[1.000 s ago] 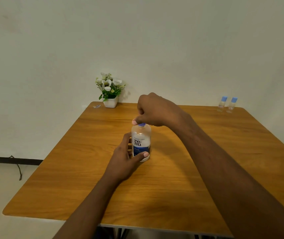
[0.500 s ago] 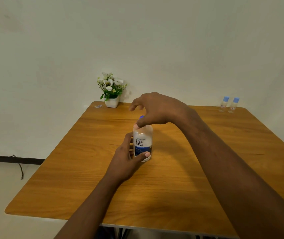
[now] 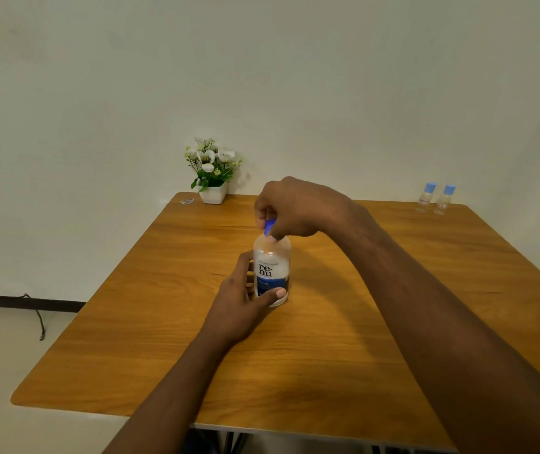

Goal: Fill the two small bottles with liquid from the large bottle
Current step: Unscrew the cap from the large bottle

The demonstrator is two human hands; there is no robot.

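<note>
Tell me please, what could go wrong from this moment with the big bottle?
The left hand grips the large bottle low, near its base, while the right hand pinches the blue cap on top; a hard pull might tip it.
Squeezing the body as the cap comes off could push liquid out.
The two small bottles stand capped at the far right corner; carrying the open bottle there may spill.

A wooden table (image 3: 327,355) with rounded corners stands against a plain pale wall (image 3: 262,77). At its far left corner, a white pot (image 3: 213,194) of white flowers (image 3: 209,157) sits close to the wall, with a small scrap (image 3: 187,201) lying just left of it on the tabletop. Left of the table, a dark skirting strip (image 3: 16,303) runs along the wall and a black cable (image 3: 39,319) trails onto the pale floor (image 3: 0,371)
</note>
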